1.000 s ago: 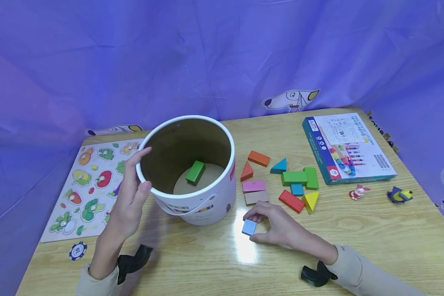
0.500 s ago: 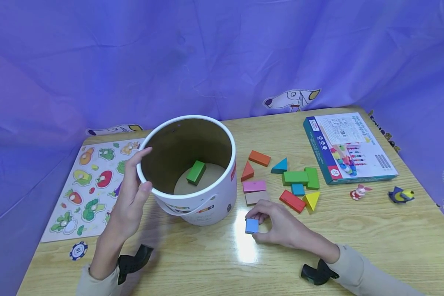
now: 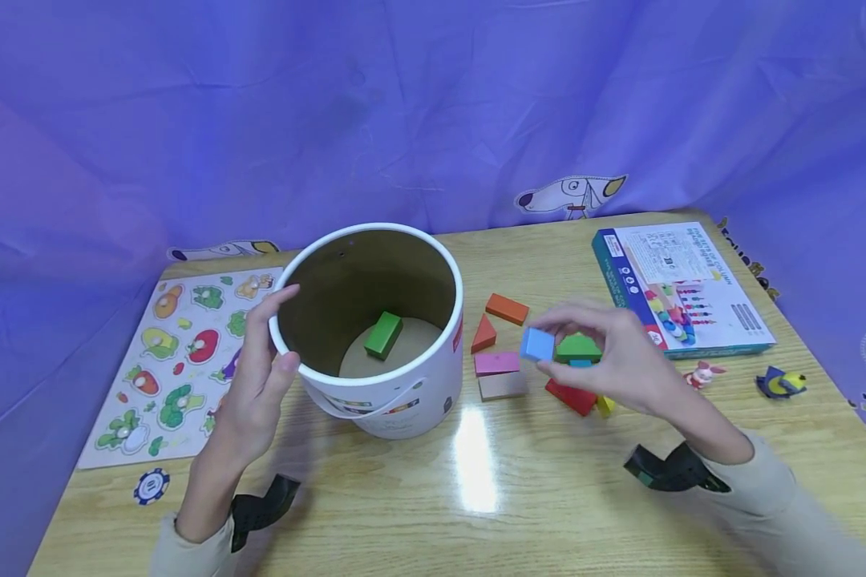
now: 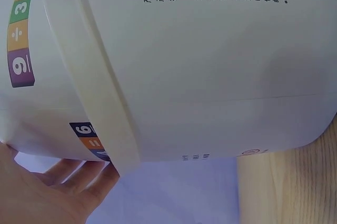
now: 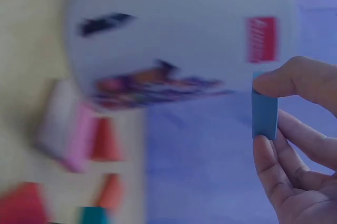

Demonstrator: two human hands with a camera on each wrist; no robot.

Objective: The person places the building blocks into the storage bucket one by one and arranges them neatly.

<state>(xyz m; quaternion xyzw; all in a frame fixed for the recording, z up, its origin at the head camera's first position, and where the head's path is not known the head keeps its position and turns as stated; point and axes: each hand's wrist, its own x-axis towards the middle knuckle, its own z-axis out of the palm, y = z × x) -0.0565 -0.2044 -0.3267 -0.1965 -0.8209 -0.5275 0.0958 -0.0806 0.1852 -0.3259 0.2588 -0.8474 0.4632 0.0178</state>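
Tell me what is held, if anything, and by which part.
The right hand pinches a blue block by opposite edges; the left hand rests against the bucket near its rim.

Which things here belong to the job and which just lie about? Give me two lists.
Likely the job:
held blue block
bucket
green block inside it
loose blocks

Seemingly just lying about:
puzzle board
chip
box
two figurines

Vegetable board [image 3: 166, 385] and poker chip [image 3: 151, 486] at left, flat box [image 3: 693, 288] and two figurines [image 3: 781, 383] at right, purple curtain [image 3: 404, 120] behind
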